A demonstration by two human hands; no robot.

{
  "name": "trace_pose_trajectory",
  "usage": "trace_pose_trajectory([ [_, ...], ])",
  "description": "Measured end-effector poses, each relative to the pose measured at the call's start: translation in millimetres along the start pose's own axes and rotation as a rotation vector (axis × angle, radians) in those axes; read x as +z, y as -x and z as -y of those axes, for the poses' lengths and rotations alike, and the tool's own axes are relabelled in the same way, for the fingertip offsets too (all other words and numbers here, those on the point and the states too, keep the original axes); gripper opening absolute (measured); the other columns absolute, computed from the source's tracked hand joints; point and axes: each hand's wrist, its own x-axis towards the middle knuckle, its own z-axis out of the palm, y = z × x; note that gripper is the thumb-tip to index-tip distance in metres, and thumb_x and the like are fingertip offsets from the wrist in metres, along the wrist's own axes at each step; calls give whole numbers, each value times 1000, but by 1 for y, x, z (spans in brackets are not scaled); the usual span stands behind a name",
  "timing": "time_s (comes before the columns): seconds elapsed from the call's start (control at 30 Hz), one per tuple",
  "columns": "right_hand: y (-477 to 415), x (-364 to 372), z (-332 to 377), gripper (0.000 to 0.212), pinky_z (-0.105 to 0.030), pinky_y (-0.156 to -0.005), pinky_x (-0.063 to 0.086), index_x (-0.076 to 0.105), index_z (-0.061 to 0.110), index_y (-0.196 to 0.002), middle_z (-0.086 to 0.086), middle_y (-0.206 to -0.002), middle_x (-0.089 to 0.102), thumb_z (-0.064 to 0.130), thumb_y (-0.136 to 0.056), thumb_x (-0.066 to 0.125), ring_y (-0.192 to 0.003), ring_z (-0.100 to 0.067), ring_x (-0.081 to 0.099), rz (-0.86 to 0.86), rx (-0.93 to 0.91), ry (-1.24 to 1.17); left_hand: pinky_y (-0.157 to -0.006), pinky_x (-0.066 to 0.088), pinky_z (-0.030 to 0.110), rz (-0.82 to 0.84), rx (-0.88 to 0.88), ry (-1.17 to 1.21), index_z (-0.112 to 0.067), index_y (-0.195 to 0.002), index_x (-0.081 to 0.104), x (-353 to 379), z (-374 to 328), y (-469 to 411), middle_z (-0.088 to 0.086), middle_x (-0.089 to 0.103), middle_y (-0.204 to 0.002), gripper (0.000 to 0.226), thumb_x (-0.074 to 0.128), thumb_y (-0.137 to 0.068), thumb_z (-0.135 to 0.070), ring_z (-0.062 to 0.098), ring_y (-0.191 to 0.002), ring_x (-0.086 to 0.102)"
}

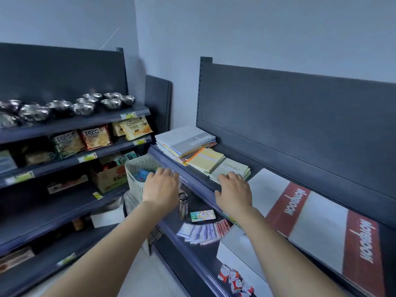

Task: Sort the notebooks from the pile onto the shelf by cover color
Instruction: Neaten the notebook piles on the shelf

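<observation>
Both hands are empty, fingers loosely spread; the right hand (234,192) rests on the green notebook (234,167) on the shelf (194,182), near the pile (184,141). Best to lift one notebook squarely, steadying the pile with the left hand (161,186).

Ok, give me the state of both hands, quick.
Left hand: open, holding nothing.
Right hand: open, fingers straight over the pale green notebook, gripping nothing.

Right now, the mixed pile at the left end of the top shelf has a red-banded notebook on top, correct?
Not quite: the head view shows the top notebook of the pile at the left end of the shelf has a grey band, not red. The red-banded notebooks lie further right.
</observation>
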Motion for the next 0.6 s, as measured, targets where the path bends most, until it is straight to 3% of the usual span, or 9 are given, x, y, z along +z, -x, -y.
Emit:
trace_pose_trajectory([
  [0.33, -117, 31, 54, 34, -37, -93, 41, 53, 15, -120, -8, -123, 53, 36, -94, 52, -117, -28, 48, 25, -25, -32, -101, 35, 36, 15, -67, 53, -19, -122, 52, 38, 77, -88, 2, 54, -123, 33, 41, -96, -36, 24, -120, 44],
  [0.6, -230, 75, 74, 40, -38, -95, 41, 54, 17, -121, -7, -126, 53, 46, -95, 48, -121, -27, 45, 76, 45, -82, -94, 37, 36, 50, -67, 74, -18, -122, 52, 70, 116, -195, 2, 51, -121, 32, 38, -99, -35, 24, -118, 43],
])
